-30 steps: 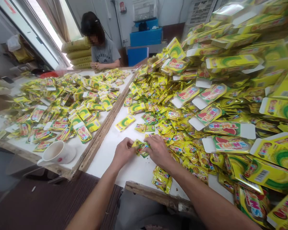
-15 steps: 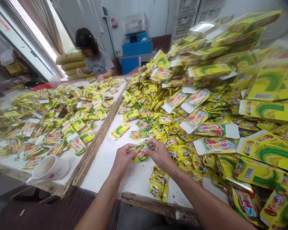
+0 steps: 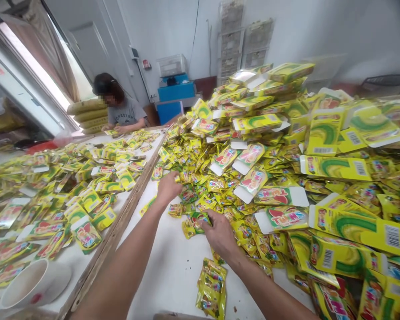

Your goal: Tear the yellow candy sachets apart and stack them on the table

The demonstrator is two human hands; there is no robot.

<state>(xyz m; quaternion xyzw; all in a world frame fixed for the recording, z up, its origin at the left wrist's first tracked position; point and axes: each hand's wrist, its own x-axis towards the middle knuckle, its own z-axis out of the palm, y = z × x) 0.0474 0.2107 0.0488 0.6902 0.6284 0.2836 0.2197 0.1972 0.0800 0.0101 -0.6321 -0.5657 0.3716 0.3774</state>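
My right hand [image 3: 219,232] pinches yellow-green candy sachets [image 3: 195,223] between thumb and fingers, just above the white tabletop. My left hand [image 3: 168,190] is at the near edge of the sachet heap, fingers curled and turned away from me. A bit of yellow wrapping shows at its fingertips; what it grips is mostly hidden. A yellow carton [image 3: 147,206] is partly covered by my left forearm. Below my right hand lies a strip of yellow sachets [image 3: 211,289]. Loose sachets [image 3: 176,210] rest between my hands.
Flat yellow cartons [image 3: 280,195] with white flaps lie piled over sachets on the right. A wooden strip [image 3: 120,224] divides the tables. More cartons [image 3: 86,233] cover the left table, with a white mug [image 3: 30,284] at its front. Another person [image 3: 125,113] sits across, handling packets.
My left hand has let go of the sachets and reached forward-left to the heap. My right hand keeps them. The view has swung right, and the person opposite has raised a packet.
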